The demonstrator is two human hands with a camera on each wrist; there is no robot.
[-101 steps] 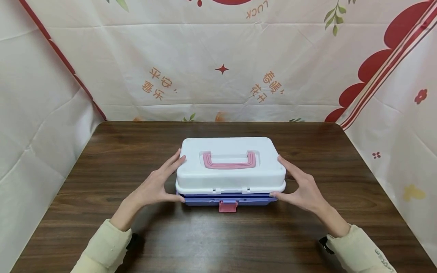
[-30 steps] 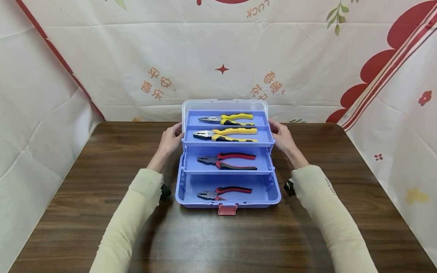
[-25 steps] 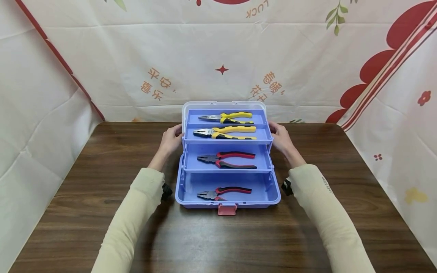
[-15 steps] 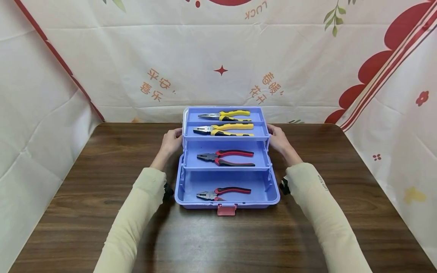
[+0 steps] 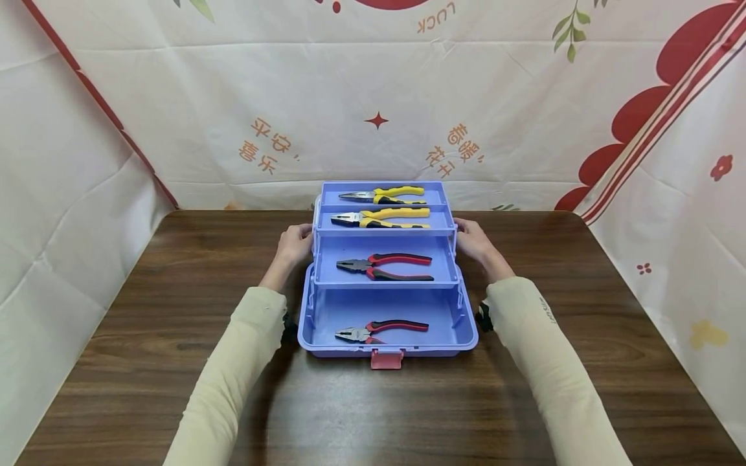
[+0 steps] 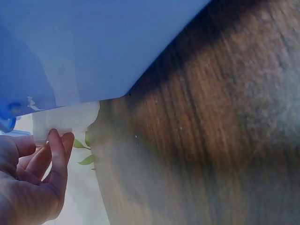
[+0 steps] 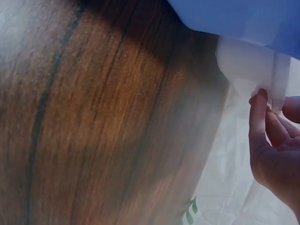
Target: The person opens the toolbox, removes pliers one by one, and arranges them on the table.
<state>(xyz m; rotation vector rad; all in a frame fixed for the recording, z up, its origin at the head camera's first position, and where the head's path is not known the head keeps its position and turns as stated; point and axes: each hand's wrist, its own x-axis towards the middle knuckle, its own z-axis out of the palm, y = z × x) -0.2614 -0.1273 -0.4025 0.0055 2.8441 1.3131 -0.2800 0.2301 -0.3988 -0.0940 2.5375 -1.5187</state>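
Note:
A blue toolbox [image 5: 431,351] stands unfolded mid-table, its stepped trays spread above the base. My left hand [image 5: 294,243] pinches the edge of the white lid [image 6: 70,117], which hangs back behind the trays, at its left side. On the opposite side my right hand [image 5: 473,241] pinches the lid's edge between thumb and fingers, as the right wrist view shows. Yellow-handled long-nose pliers [image 5: 399,191] and yellow combination pliers [image 5: 402,212] lie in the top tray. Red-and-black pliers [image 5: 402,259] rest in the middle tray, and another red-and-black pair [image 5: 402,324] in the base.
A pink latch [image 5: 386,360] hangs at the toolbox's front. The brown wooden table [image 5: 192,272] surrounds it. Behind the table's back edge hangs a white printed cloth [image 5: 373,77], close to the raised trays. Sleeved forearms flank the box.
The white lid, closed in the oldest frame, has swung up and back, unfolding the trays and baring the pliers. Over the last second both hands lowered it further back.

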